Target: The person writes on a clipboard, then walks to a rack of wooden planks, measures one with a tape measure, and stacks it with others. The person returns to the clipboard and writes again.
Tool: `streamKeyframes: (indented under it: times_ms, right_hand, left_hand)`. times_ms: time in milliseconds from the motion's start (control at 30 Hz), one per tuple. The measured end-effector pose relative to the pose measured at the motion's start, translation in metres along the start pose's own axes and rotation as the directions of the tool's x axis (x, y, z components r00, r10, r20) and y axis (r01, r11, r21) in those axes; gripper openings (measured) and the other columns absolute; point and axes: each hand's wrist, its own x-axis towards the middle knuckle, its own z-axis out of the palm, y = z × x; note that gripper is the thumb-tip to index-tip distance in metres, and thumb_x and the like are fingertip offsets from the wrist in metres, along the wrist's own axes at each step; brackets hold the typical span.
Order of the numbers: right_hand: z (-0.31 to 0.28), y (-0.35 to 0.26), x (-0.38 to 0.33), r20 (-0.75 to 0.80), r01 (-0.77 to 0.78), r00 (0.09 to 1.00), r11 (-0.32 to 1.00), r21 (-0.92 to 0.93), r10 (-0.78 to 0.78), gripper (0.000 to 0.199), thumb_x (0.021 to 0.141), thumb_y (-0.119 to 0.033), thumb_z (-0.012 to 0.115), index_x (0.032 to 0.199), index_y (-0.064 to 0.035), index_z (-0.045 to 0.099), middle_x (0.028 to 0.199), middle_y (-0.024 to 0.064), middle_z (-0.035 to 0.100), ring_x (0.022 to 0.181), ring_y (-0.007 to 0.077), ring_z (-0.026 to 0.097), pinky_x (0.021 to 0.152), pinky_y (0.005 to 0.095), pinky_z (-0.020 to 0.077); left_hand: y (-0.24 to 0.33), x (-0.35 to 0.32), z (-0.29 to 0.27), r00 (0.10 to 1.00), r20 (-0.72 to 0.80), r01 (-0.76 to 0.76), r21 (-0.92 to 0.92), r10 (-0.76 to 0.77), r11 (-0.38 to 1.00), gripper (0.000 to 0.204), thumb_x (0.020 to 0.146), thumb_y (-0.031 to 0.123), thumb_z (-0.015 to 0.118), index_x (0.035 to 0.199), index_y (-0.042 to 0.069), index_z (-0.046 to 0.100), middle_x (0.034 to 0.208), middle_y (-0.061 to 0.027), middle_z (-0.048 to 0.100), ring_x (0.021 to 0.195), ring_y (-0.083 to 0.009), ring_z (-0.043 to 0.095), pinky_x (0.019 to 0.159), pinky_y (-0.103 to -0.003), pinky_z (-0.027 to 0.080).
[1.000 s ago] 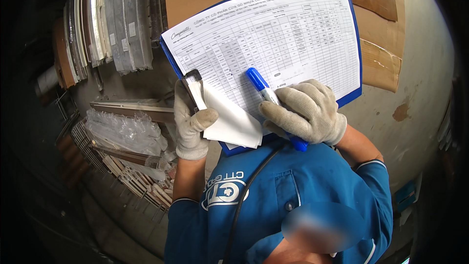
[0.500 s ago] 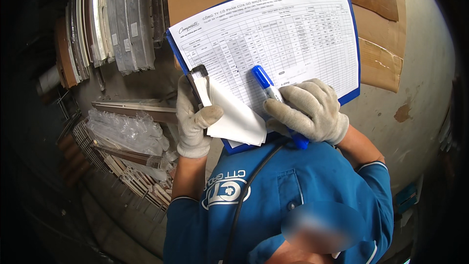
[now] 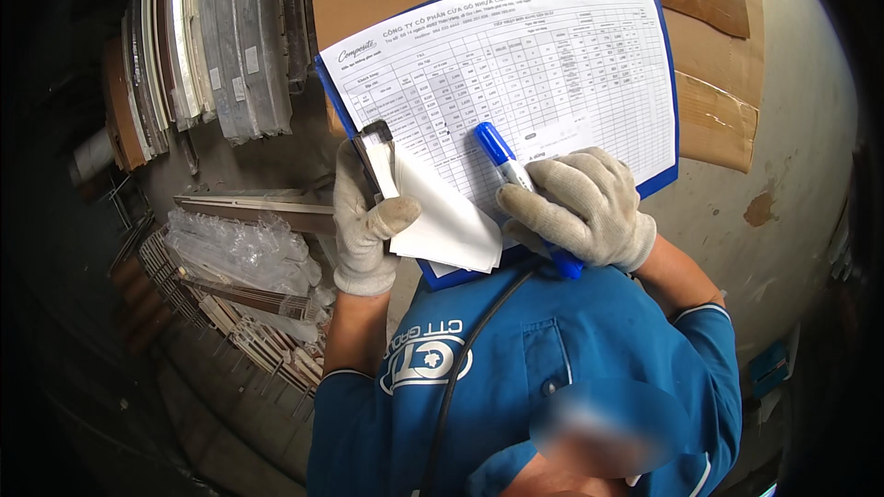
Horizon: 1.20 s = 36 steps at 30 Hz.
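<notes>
A blue clipboard point(image 3: 661, 182) lies tilted in front of my chest, bearing a printed table form point(image 3: 516, 55). Its left edge, near the dark metal clip point(image 3: 376, 149), is gripped by my gloved left hand point(image 3: 366, 235), whose thumb presses down folded-over white sheets point(image 3: 442, 216). In my gloved right hand point(image 3: 585, 207) is a capped blue marker point(image 3: 497, 145), held between thumb and fingers over the lower part of the form. The marker's other blue end shows below the hand. Part of the right fingers is hidden behind the marker and palm.
Long panels and profiles point(image 3: 244, 46) stand stacked at the upper left. Below them lie plastic-wrapped pieces point(image 3: 235, 253) and a rack with slats point(image 3: 262, 345). Brown cardboard and boards point(image 3: 714, 115) are beyond the clipboard. A blue box point(image 3: 772, 364) sits at the far right.
Both hands, the clipboard and the marker hold nearly the same position. The background has shifted very slightly.
</notes>
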Motion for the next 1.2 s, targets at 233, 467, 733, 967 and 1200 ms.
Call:
streamKeyframes:
  times_ms: [233,467,733,967,1200]
  right_hand:
    - [-0.001,0.001,0.003,-0.015,-0.012,1.000,1.000,0.001,0.012,0.032,0.075,-0.028,0.069,0.105,-0.0161,0.067,0.083,0.0009,0.059,0.071,0.0134,0.060,0.057,0.0266,0.0474]
    - [-0.001,0.004,0.003,-0.003,-0.008,1.000,1.000,0.006,0.008,0.033,0.076,-0.028,0.067,0.107,-0.0159,0.066,0.084,0.0011,0.059,0.072,0.0142,0.060,0.059,0.0276,0.0470]
    - [0.003,0.004,0.009,0.000,-0.020,1.000,1.000,0.004,0.020,0.035,0.077,-0.028,0.067,0.110,-0.0159,0.066,0.086,0.0023,0.059,0.073,0.0151,0.060,0.060,0.0281,0.0468]
    - [-0.005,0.024,0.011,0.061,-0.147,0.987,0.988,-0.039,0.149,0.041,0.073,-0.031,0.077,0.109,-0.0141,0.066,0.085,0.0066,0.059,0.069,0.0202,0.059,0.058,0.0330,0.0457]
    - [-0.028,0.051,0.004,-0.199,-0.462,0.871,0.886,-0.021,0.450,0.034,0.088,-0.002,0.067,0.121,-0.0003,0.062,0.097,0.0112,0.063,0.071,0.0188,0.058,0.063,0.0310,0.0474]
  left_hand:
    - [-0.001,0.002,-0.001,1.000,0.022,0.011,-0.024,-0.011,1.000,0.070,0.070,0.004,0.074,0.131,0.005,0.042,0.113,-0.0085,0.058,0.099,-0.0193,0.062,0.088,-0.033,0.053]
    - [-0.001,0.004,0.001,1.000,0.003,0.030,-0.044,-0.030,0.999,0.074,0.069,0.004,0.075,0.135,0.005,0.040,0.114,-0.0086,0.058,0.099,-0.0200,0.063,0.088,-0.033,0.054]
    - [0.006,0.010,0.001,0.998,0.019,0.053,-0.060,-0.052,0.997,0.075,0.069,0.005,0.077,0.135,0.005,0.041,0.115,-0.0081,0.058,0.102,-0.0203,0.062,0.089,-0.034,0.053]
    - [-0.014,0.043,-0.010,0.996,0.040,0.086,-0.116,-0.082,0.990,0.068,0.071,0.005,0.079,0.131,0.006,0.046,0.113,-0.0065,0.058,0.103,-0.0195,0.059,0.093,-0.034,0.050]
    - [-0.098,0.129,-0.003,0.988,-0.016,0.149,-0.235,-0.157,0.961,0.064,0.075,-0.001,0.073,0.132,0.003,0.045,0.115,-0.0094,0.061,0.110,-0.0220,0.058,0.096,-0.035,0.047]
